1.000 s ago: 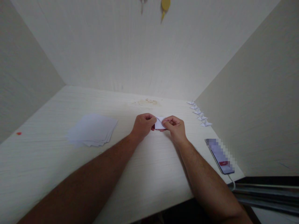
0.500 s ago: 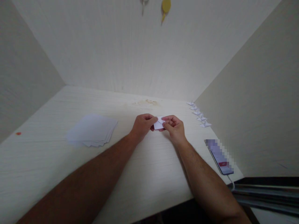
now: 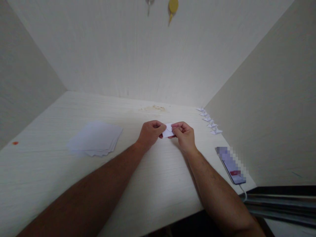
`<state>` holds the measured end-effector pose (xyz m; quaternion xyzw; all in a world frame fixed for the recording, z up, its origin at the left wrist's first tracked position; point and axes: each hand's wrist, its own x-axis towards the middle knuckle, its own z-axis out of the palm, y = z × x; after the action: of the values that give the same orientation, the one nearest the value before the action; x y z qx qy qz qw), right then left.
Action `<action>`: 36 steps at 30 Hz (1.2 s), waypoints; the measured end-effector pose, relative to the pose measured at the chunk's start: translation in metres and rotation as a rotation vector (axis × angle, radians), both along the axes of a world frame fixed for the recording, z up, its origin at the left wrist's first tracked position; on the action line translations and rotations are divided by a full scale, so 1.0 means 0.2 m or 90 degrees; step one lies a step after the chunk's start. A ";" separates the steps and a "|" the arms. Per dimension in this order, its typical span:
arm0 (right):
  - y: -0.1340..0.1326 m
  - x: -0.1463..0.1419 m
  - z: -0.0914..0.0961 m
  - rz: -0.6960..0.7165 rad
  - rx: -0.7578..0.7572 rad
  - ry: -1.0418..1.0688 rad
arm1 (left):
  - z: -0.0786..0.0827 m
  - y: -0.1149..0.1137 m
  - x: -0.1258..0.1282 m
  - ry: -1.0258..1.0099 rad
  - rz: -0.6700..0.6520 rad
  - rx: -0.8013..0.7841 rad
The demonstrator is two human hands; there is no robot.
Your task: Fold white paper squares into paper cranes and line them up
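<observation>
A small folded piece of white paper is held between both hands above the middle of the table. My left hand pinches its left side, the thumb lying on top. On the right side, my right hand grips the paper between thumb and fingers. A crease or flap edge runs across the paper's face between the thumbs. The fingers underneath are mostly hidden. Off to the left lies a loose stack of white paper sheets. Several folded paper cranes stand in a row at the right.
A phone with a cable plugged in lies near the table's right edge. Walls close off the back and both sides. Yellow and pale hooks are on the back wall. A small orange spot marks the table's left.
The right thumb has shifted slightly on the folded paper, and both hands still hold it in nearly the same place. The whole view has moved a little.
</observation>
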<state>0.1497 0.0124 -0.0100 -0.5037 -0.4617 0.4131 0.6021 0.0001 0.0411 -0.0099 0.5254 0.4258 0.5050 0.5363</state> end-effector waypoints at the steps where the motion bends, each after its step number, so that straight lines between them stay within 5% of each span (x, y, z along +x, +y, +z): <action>1: 0.00 0.00 0.01 -0.004 -0.003 0.008 | 0.00 0.00 0.00 -0.004 0.011 -0.002; 22: 0.00 -0.02 0.02 -0.083 -0.119 -0.029 | 0.00 0.00 0.01 0.031 0.060 0.050; 36: -0.01 -0.01 0.02 -0.124 -0.065 -0.169 | -0.01 -0.01 0.02 0.012 0.022 0.028</action>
<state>0.1470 0.0108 -0.0057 -0.6262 -0.4643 0.3057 0.5466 0.0046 0.0400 -0.0112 0.5343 0.4286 0.5185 0.5119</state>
